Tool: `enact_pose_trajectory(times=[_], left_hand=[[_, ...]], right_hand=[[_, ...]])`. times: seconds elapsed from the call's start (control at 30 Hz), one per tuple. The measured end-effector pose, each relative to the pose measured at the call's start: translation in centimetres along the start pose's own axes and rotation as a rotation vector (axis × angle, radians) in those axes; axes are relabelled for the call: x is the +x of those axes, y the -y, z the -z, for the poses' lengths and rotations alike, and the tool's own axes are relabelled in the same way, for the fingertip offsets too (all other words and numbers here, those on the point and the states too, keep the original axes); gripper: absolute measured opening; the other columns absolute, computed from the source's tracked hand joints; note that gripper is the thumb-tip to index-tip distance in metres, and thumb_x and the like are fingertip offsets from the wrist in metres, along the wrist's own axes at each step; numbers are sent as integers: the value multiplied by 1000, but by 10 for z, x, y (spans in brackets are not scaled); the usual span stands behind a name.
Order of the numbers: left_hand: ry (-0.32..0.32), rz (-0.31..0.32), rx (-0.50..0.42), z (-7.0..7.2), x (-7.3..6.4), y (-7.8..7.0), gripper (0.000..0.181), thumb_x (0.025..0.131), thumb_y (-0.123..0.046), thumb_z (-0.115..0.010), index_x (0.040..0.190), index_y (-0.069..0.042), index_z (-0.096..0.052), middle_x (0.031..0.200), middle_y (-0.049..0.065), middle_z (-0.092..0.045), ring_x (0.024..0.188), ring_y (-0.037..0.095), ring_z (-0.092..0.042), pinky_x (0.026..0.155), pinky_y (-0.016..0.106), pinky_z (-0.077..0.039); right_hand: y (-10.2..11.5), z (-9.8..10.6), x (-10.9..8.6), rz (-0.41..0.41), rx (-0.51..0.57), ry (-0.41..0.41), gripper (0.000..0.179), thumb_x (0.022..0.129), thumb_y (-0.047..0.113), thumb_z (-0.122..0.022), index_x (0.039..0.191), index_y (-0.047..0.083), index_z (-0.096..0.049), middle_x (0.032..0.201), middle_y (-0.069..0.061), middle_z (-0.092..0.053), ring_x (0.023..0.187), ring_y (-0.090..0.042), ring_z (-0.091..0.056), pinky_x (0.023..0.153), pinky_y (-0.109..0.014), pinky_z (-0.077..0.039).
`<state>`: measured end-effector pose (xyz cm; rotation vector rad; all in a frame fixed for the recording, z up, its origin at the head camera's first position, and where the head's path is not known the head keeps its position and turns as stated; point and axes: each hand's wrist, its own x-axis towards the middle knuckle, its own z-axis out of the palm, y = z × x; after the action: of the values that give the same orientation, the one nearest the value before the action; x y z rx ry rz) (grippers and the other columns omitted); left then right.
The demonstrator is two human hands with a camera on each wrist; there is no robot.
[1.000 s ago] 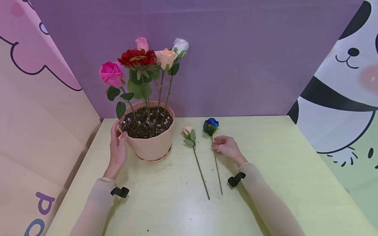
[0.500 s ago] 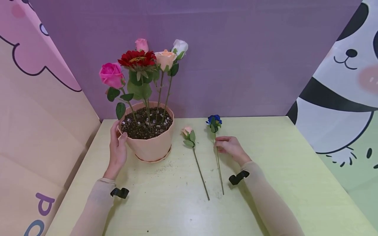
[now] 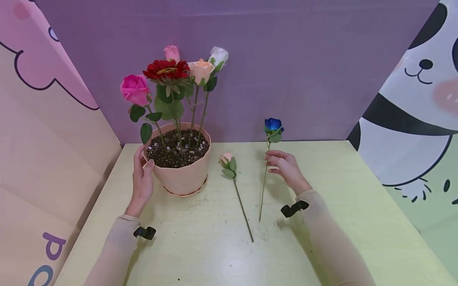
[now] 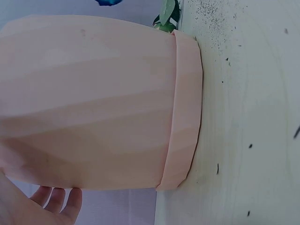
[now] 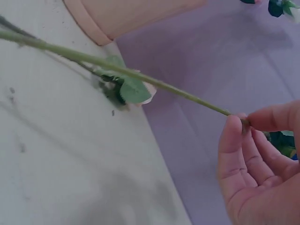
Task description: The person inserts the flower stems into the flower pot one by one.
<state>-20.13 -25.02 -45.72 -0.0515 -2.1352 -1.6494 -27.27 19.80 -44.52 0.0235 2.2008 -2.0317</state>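
My right hand (image 3: 286,169) pinches the green stem of a blue rose (image 3: 273,126) between thumb and fingertips. The rose is raised and nearly upright, its bloom at the top; the right wrist view shows the pinched stem (image 5: 154,82) up close. My left hand (image 3: 143,186) holds the left side of a pink flower pot (image 3: 184,178), thumb near the rim and fingers around the side. In the left wrist view its fingers (image 4: 56,199) touch the pot wall. Dark soil (image 3: 171,155) fills the pot, with several flowers standing in it, among them a red one (image 3: 166,70).
A peach rose (image 3: 239,194) lies on the pale table (image 3: 214,262) between the pot and my right hand. Soil crumbs (image 3: 200,204) are scattered in front of the pot. A purple backdrop (image 3: 304,71) rises behind the table's far edge.
My right hand has lifted the blue rose off the table and moved it up and right, tilting it more upright. The left hand and the pot have stayed in place.
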Motion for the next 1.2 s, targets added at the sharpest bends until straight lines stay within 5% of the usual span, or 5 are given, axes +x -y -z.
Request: enact_pose_trajectory(times=[0.4, 1.0, 1.2], left_hand=[[14, 27, -9, 0, 0, -2, 57, 112, -26, -36, 168, -22, -23, 171, 13, -33, 156, 40, -32, 125, 68, -28], [5, 12, -10, -1, -1, 1, 56, 114, -29, -39, 167, -19, -25, 172, 17, -31, 155, 43, -34, 124, 69, -28], [4, 13, -8, 0, 0, 1, 56, 114, -29, -38, 167, -20, -24, 171, 16, -33, 155, 41, -34, 125, 68, -28]], right_hand=[[21, -3, -5, 71, 132, -13, 17, 106, 21, -66, 122, 16, -67, 101, 10, -79, 90, -9, -73, 73, -23, -61], [55, -16, -3, 144, 249, -41, 32, 99, 24, -76, 123, 6, -64, 96, 6, -79, 86, -8, -77, 76, -24, -63], [78, -31, 0, 224, 288, -66, 28, 100, 25, -76, 118, 8, -65, 97, 4, -77, 86, -10, -77, 76, -24, -63]])
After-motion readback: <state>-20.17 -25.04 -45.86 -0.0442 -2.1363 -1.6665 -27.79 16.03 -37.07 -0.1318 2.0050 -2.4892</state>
